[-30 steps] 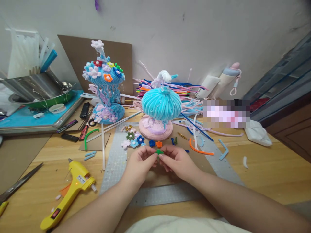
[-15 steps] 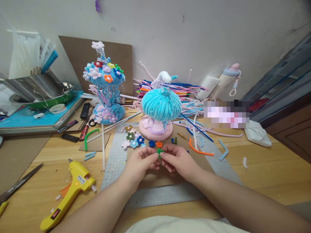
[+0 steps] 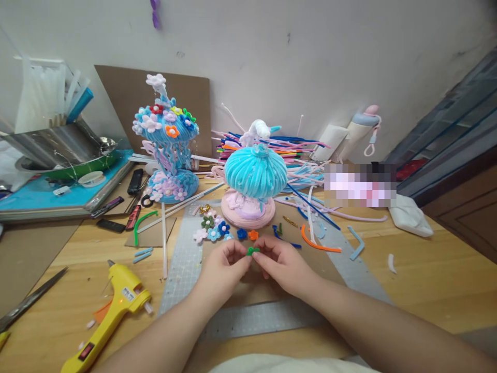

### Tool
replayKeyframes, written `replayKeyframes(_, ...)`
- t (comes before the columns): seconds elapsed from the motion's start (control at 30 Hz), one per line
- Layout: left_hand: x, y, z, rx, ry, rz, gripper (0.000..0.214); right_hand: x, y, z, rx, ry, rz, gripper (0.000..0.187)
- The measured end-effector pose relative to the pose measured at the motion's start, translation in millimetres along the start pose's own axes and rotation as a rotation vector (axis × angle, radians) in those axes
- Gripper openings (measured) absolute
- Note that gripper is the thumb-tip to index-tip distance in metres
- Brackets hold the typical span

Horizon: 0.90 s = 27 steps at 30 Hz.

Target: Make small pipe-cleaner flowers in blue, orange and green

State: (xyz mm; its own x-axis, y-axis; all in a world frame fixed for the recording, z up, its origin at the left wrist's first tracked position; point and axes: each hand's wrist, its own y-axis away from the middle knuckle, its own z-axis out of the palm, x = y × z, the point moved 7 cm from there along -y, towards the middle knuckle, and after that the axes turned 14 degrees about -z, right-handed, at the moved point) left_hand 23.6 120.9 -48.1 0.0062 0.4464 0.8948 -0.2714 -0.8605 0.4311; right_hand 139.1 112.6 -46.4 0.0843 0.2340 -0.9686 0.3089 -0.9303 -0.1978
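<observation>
Between the fingertips of both hands is a small green pipe-cleaner flower (image 3: 252, 251). My left hand (image 3: 225, 264) pinches it from the left, and my right hand (image 3: 283, 261) pinches it from the right; the fingers hide part of it. Just beyond lie an orange flower (image 3: 253, 235) and a dark blue flower (image 3: 242, 234). Several more fuzzy flowers (image 3: 213, 233) are grouped to the left. Behind them stands a turquoise dome-topped pipe-cleaner piece (image 3: 256, 171) on a round pink base (image 3: 248, 220).
A yellow glue gun (image 3: 112, 316) and scissors (image 3: 33, 300) lie at left. A flower-covered blue pipe-cleaner piece (image 3: 166, 127) stands at back left. Loose pipe cleaners (image 3: 272, 145) are heaped at the back. Under my hands is cardboard on a grey cutting mat (image 3: 264, 318).
The green flower has been tilted, so less of its face shows. Both hands still pinch it and have shifted only slightly. The whole view has moved a little.
</observation>
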Motion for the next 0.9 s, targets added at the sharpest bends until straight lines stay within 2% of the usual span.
replayKeyframes(0.13,0.8,0.3,1.6,-0.012,-0.012,-0.006,0.019,-0.1,-0.1,0.4,-0.019,0.021,-0.019,0.01)
replayKeyframes(0.37,10.2,4.2,0.9,0.035,-0.107,0.048,0.014,-4.1,-0.5,0.7,-0.031,0.085,-0.047,0.005)
replayKeyframes(0.57,4.9,1.9,-3.4,0.035,-0.122,0.04,0.009,-4.2,0.5,1.5,-0.042,0.13,-0.056,0.007)
replayKeyframes(0.67,0.7,-1.2,0.7,0.03,-0.156,0.046,0.007,-4.1,0.6,2.8,-0.038,0.112,-0.052,0.007)
replayKeyframes(0.73,5.6,0.8,2.1,0.057,-0.133,0.069,0.009,-4.0,0.8,2.7,-0.025,0.098,-0.045,0.007)
replayKeyframes(0.8,25.5,13.0,-10.1,0.174,-0.034,0.183,0.028,-2.1,1.5,1.1,-0.001,0.084,-0.022,0.008)
replayKeyframes(0.9,73.1,57.7,-64.7,0.436,0.182,0.469,0.053,2.6,3.1,-2.3,0.046,0.057,0.011,0.01)
